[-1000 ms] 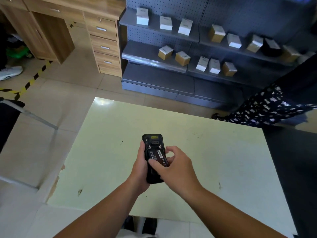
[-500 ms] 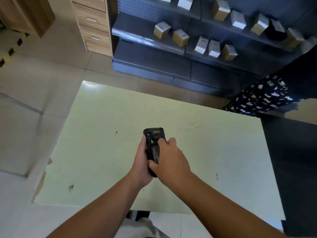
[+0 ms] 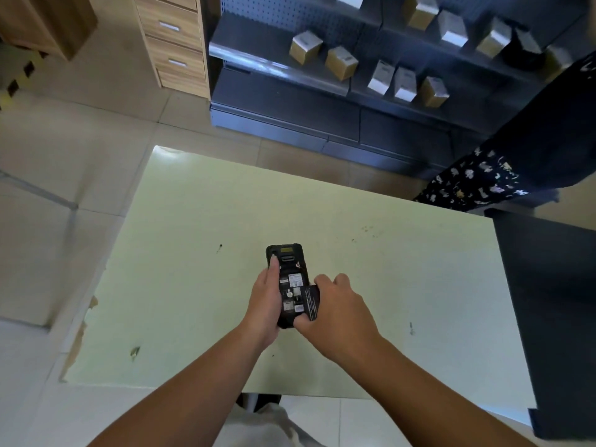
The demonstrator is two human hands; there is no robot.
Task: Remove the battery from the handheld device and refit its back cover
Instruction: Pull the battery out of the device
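A black handheld device (image 3: pixel 288 272) lies back-up in my left hand (image 3: pixel 265 298), above the pale green table (image 3: pixel 403 285). Its back is uncovered, and the bare battery bay shows white labels and small contacts. My left thumb rests along the device's left edge near the top. My right hand (image 3: pixel 338 311) grips a flat black battery (image 3: pixel 313 303) with fine white print, lifted out and tilted at the device's right edge. No back cover is in view.
A dark cabinet (image 3: pixel 548 301) stands against the table's right side. A person in dark patterned clothing (image 3: pixel 477 185) stands past the far right corner. Grey shelves with several small boxes (image 3: pixel 342 62) and a wooden drawer unit (image 3: pixel 174 43) lie beyond.
My right hand, which covered the device's back half a second ago, has pulled the battery out to the right, exposing the bay. The view has tilted further down toward the table.
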